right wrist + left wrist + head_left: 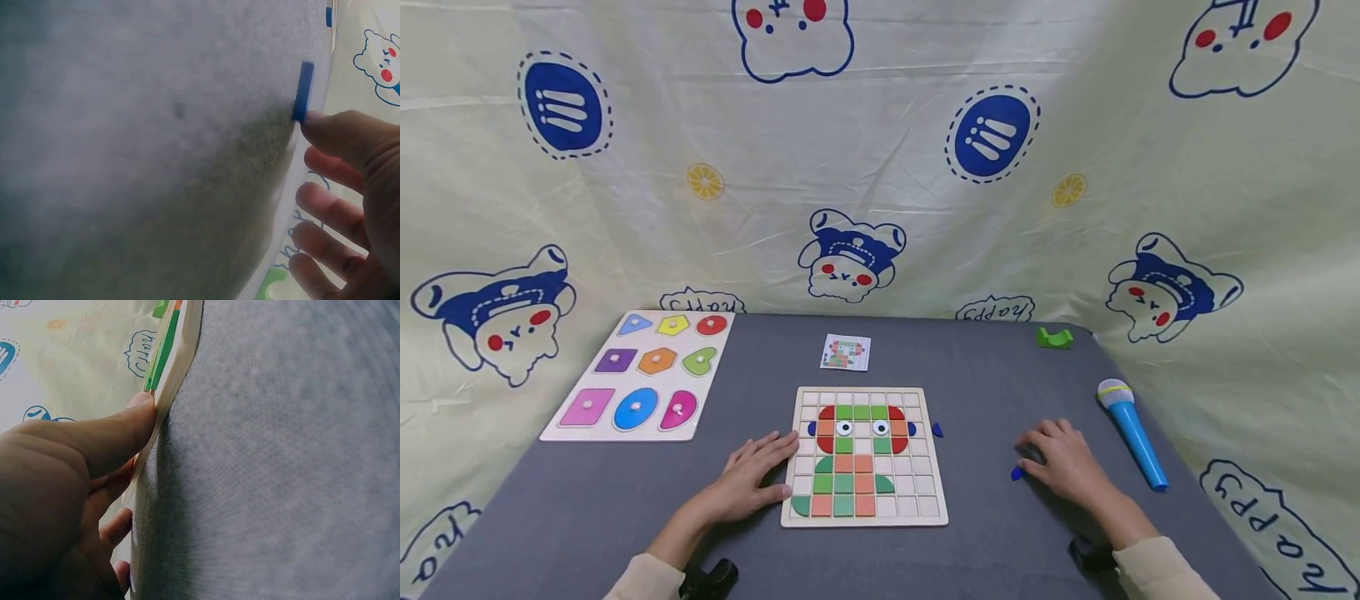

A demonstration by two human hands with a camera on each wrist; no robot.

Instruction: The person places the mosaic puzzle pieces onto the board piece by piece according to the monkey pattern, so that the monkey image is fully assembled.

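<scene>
A wooden grid board (917, 505) holds a pattern of red, green and orange tiles with two eye tiles. My left hand (748, 477) rests at its left edge, fingers loosely extended; in the left wrist view the thumb (128, 428) touches the board's side. On the cloth to the right, my right hand (1063, 460) lies with relaxed fingers, its thumb tip against a small blue piece (303, 94). The fingers in the right wrist view are spread apart from that piece. Another blue piece (937, 430) sits just beyond the board's right edge.
A small pattern card (846, 353) lies behind the board. At the back left is a white shape puzzle (647, 333) with colored pieces. A blue toy microphone (1135, 433) lies to the right of my right hand, and a green arch block (1054, 338) is farther back.
</scene>
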